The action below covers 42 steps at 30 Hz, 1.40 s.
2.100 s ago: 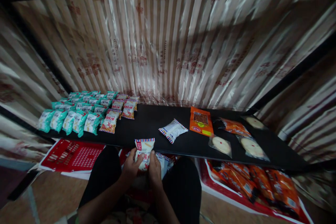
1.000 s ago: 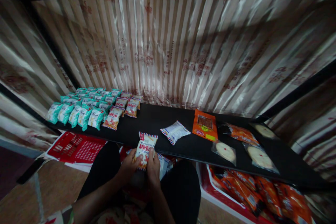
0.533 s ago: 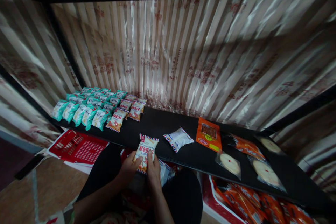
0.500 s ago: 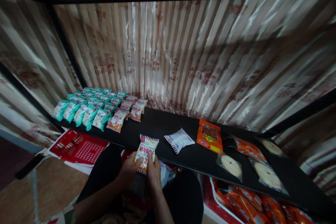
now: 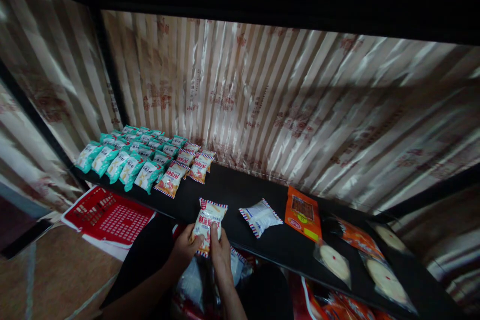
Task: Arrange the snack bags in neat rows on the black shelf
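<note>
Surface: flat black shelf (image 5: 225, 187).
Held: red-lettered white pillow-shaped plastic packet (image 5: 210, 212).
Handling: judged light, crushable; side edges best gripped.
Grip: pinched between left hand (image 5: 183, 249) and right hand (image 5: 222, 256).

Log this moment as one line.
left hand: on packet | right hand: on same packet | shelf: teal packs left, orange pouch right

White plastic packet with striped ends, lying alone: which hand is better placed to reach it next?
Probably the right hand: it is nearer the white packet than the left hand is, though both hold the red-lettered plastic snack packet.
</note>
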{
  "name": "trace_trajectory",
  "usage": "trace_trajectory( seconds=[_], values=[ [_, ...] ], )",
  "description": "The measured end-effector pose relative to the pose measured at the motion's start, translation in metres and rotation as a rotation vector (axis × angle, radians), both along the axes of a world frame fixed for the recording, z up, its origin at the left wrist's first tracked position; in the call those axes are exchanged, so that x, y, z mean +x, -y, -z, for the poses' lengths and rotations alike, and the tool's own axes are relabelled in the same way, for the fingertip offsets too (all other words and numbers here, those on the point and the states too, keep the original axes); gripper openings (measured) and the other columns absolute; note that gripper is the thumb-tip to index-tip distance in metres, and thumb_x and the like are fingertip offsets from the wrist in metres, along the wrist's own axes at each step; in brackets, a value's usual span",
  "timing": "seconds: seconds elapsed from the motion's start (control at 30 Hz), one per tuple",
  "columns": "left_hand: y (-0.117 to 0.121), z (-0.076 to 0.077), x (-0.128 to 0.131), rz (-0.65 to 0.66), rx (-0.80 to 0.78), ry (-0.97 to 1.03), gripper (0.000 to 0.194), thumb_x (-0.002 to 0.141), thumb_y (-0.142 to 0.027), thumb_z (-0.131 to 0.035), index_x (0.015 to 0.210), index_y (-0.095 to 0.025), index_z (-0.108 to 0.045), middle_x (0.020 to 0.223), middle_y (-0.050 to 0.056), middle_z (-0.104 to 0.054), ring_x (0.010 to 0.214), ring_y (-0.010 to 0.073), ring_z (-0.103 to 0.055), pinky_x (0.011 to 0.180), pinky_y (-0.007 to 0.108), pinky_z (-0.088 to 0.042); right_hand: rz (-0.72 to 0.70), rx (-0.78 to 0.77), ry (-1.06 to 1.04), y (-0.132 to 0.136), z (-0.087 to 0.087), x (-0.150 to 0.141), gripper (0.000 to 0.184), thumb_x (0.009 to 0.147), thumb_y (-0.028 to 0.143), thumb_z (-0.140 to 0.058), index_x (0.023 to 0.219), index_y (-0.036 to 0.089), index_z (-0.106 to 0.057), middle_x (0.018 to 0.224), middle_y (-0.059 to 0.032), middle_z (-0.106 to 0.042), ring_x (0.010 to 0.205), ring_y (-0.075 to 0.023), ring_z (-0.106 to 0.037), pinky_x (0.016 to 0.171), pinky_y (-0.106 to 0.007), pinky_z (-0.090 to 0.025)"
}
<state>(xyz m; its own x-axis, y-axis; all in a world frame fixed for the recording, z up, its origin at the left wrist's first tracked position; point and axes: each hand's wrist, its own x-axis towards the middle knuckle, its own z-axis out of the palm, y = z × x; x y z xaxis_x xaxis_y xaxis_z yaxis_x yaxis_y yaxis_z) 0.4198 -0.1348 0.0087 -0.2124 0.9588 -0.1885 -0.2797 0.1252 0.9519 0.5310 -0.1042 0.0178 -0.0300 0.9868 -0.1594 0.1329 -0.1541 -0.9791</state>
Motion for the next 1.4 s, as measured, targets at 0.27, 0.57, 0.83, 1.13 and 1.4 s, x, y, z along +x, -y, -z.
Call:
trace_trajectory(
  seconds=[0.27,0.57,0.83,1.13,1.4],
  values=[
    [-0.013,0.000,-0.025,-0.038,-0.003,0.018,0.050,0.059,-0.050,-0.070,0.093,-0.014,-0.059,0.085,0.008,-0.069,0.079,0.0237,-0.065,0.073,0.034,-0.051,-0.088,0.010,-0.108,-0.002,-0.007,-0.016,0.046,0.076,0.054,-0.053,0.102,0.017,-0.062,0.096,-0.0068,-0.068,0.087,-0.0210,-0.062,0.078,-0.028,-0.046],
    [-0.024,0.007,-0.052,-0.072,-0.011,-0.067,0.046,0.062,-0.043,-0.067,0.094,-0.013,-0.058,0.089,0.011,-0.069,0.082,0.0254,-0.065,0.072,0.034,-0.051,-0.098,0.038,-0.047,-0.015,0.002,-0.041,0.045,0.070,0.051,-0.060,0.094,0.014,-0.063,0.084,-0.0070,-0.069,0.078,-0.0216,-0.061,0.073,-0.030,-0.047],
    [-0.034,0.018,-0.067,-0.103,0.025,-0.101,0.042,0.064,-0.038,-0.064,0.098,-0.014,-0.056,0.095,0.011,-0.068,0.087,0.0256,-0.064,0.078,0.035,-0.049,-0.071,0.066,-0.020,-0.019,-0.006,-0.060,0.042,0.071,0.050,-0.059,0.092,0.014,-0.063,0.084,-0.0072,-0.069,0.077,-0.0216,-0.061,0.072,-0.030,-0.047],
    [-0.059,0.019,-0.082,-0.052,0.014,-0.320,0.050,0.070,-0.037,-0.053,0.112,-0.010,-0.051,0.112,0.014,-0.062,0.103,0.0240,-0.059,0.088,0.035,-0.047,-0.053,0.062,-0.043,-0.045,0.004,-0.072,0.042,0.070,0.048,-0.060,0.096,0.014,-0.060,0.083,-0.0060,-0.068,0.076,-0.0205,-0.061,0.069,-0.029,-0.047],
    [-0.093,0.018,-0.091,-0.096,0.055,-0.688,0.040,0.076,-0.034,-0.050,0.110,-0.014,-0.055,0.108,0.011,-0.063,0.103,0.0232,-0.057,0.089,0.037,-0.046,0.000,0.098,0.010,-0.080,0.011,-0.080,0.038,0.070,0.044,-0.061,0.093,0.015,-0.057,0.082,-0.0066,-0.069,0.074,-0.0204,-0.062,0.068,-0.029,-0.048]
  ],
)
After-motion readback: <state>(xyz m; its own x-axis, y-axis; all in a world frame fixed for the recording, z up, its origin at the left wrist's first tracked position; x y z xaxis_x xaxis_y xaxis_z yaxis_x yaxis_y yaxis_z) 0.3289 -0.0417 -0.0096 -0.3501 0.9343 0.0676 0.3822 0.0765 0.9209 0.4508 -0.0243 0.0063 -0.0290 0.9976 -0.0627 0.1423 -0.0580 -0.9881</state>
